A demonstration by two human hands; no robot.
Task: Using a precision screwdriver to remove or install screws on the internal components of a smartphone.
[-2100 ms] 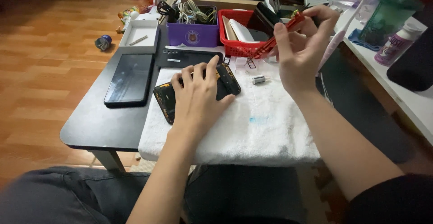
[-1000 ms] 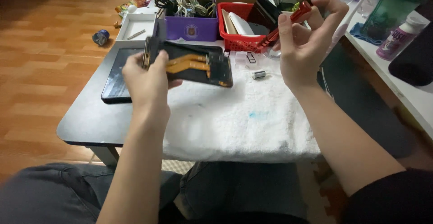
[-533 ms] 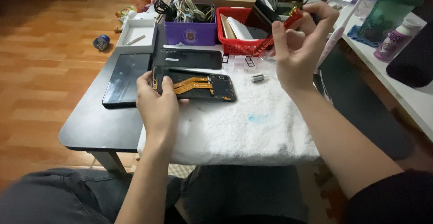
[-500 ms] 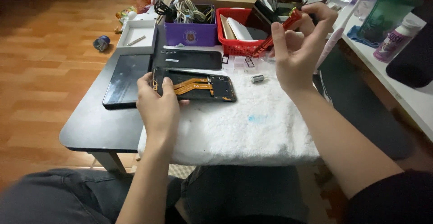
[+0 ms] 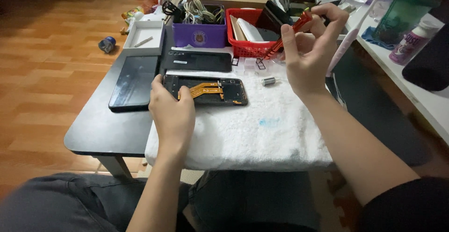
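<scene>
l hand (image 5: 172, 111) on opened phone (image 5: 206, 90), r hand (image 5: 306, 49) up w/ red screwdriver (image 5: 287, 35)

l hand rests at the phone's left end, fingers (image 5: 186, 96) curled over its near edge & thumb at the corner, holding it flat on the white towel (image 5: 243, 129); phone lies back-off, orange flex cable (image 5: 206, 90) showing inside. r hand is raised above the towel's far right, fingers pinched shut round the screwdriver's handle, tip slanting down-left toward the red basket (image 5: 248, 31). small metal cylinder (image 5: 268, 81) lies on the towel just right of the phone, apart from it. black back cover (image 5: 197, 61) lies just beyond the phone, dark glass panel (image 5: 134, 81) to its left on the black tabletop (image 5: 100, 129). purple box (image 5: 199, 26) of cables beside the red basket, white tray (image 5: 143, 35) left of that.
</scene>
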